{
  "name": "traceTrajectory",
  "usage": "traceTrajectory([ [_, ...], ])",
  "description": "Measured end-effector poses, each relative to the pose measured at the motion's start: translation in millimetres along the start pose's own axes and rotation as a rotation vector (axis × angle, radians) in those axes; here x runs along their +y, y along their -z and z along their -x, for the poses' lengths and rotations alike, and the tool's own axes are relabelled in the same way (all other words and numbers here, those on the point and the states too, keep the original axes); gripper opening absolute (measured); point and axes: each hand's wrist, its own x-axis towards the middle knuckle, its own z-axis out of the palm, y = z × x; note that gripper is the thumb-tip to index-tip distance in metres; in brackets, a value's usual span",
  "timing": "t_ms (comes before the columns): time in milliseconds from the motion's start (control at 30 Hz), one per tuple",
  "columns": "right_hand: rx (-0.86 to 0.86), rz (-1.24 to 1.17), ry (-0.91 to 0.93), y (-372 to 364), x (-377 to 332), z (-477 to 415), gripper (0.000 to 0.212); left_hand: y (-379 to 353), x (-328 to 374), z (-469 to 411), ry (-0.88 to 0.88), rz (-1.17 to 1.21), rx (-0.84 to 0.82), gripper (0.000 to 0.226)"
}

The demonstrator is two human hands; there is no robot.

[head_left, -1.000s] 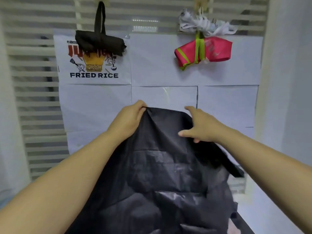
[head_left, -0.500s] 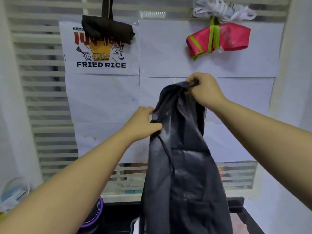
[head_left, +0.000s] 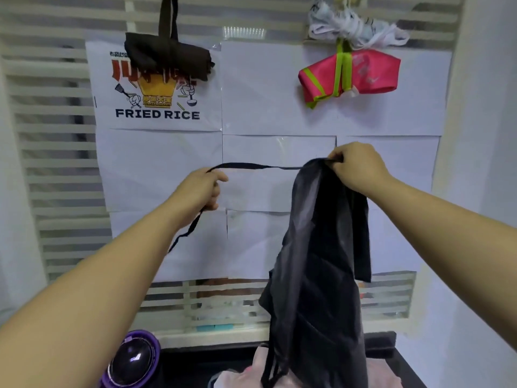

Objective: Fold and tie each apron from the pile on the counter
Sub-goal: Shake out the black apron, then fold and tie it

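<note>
Counts at the counter

There were two hands, three tied bundles hanging on the wall, one black apron [head_left: 319, 275], and one purple bowl [head_left: 131, 359].

Illumination is bright, even and diffuse, with soft, faint shadows. A glare patch sits on the glossy white sheets [head_left: 277, 91] near the top centre, and a specular highlight shows on the purple lid [head_left: 131, 359] at bottom left. Wide-angle distortion bows the slatted blind [head_left: 53, 163] and stretches the forearms at the lower corners. Detail is soft overall; the black apron [head_left: 319, 275] shows little texture.
</note>
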Motion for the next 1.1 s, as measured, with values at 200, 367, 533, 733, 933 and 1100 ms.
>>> traceTrajectory([
  [200, -0.206, -0.748, -0.247, -8, 10, 15, 0.035, -40, -24, 54, 0.159, -0.377, -0.815, 0.031],
  [367, -0.387, -1.095, -0.381, -16, 22, 37, 0.032, -48, -79, 58, 0.337, -0.457, -1.072, 0.050],
  [533, -0.508, -1.265, -0.440, -12, 26, 55, 0.019, -55, -164, 52, 0.314, -0.543, -0.685, 0.043],
  [733, -0.413, -1.420, -0.459, -7, 38, 67, 0.022, -103, -234, 87, 0.376, -0.205, -0.815, 0.040],
  [933, -0.263, -1.403, -0.446, -8, 54, 69, 0.029, -129, -262, 81, 0.147, -0.334, -0.386, 0.014],
  [1100, 0.074, -0.744, -0.287, -11, 83, 65, 0.042, -98, -216, 49, -0.058, -0.361, 0.051, 0.026],
])
